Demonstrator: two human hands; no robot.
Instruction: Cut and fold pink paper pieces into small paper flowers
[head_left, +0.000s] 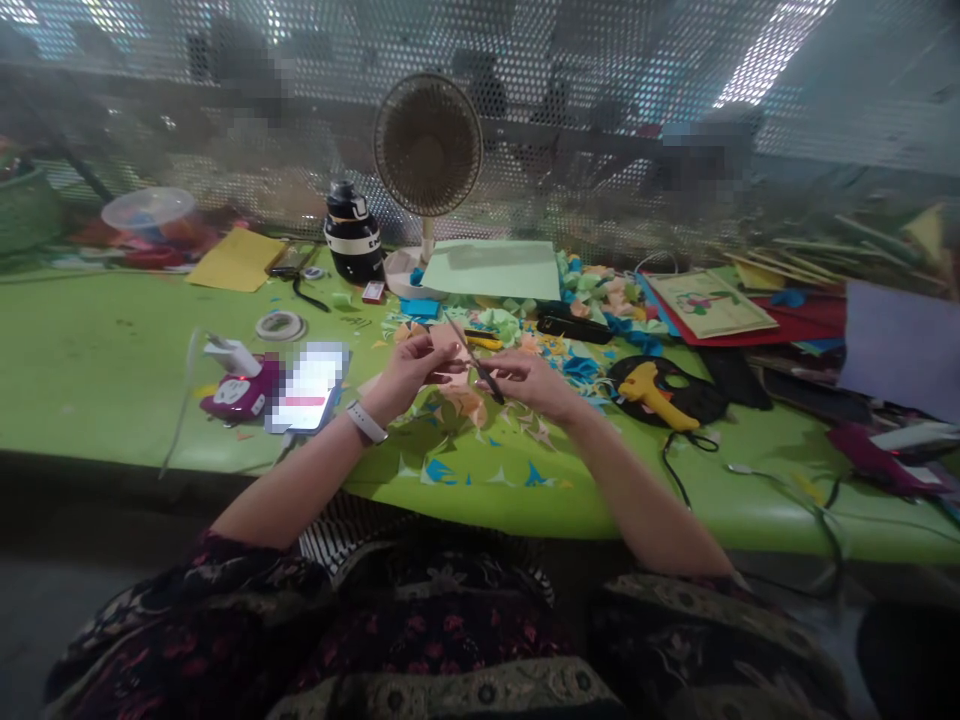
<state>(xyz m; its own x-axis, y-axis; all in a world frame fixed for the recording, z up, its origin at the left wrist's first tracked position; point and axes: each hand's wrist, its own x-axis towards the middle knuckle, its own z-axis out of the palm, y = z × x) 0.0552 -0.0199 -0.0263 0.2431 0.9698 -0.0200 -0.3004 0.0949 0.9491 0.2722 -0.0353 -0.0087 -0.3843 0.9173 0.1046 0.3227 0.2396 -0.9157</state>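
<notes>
Over the green table (112, 350), my left hand (416, 370) pinches a small piece of pale paper (442, 340), fingers closed on it. A white band sits on that wrist. My right hand (529, 380) is closed round a thin dark tool (480, 368), which slants up to the left and meets the paper between the two hands. Coloured paper scraps (457, 440) lie on the table under both hands.
A phone (307, 390) and a purple device (236, 385) lie left of my hands. A yellow glue gun (656, 392) lies on a dark mat to the right. A small fan (427, 150), a dark bottle (351, 235), a tape roll (280, 325) and paper sheets stand behind.
</notes>
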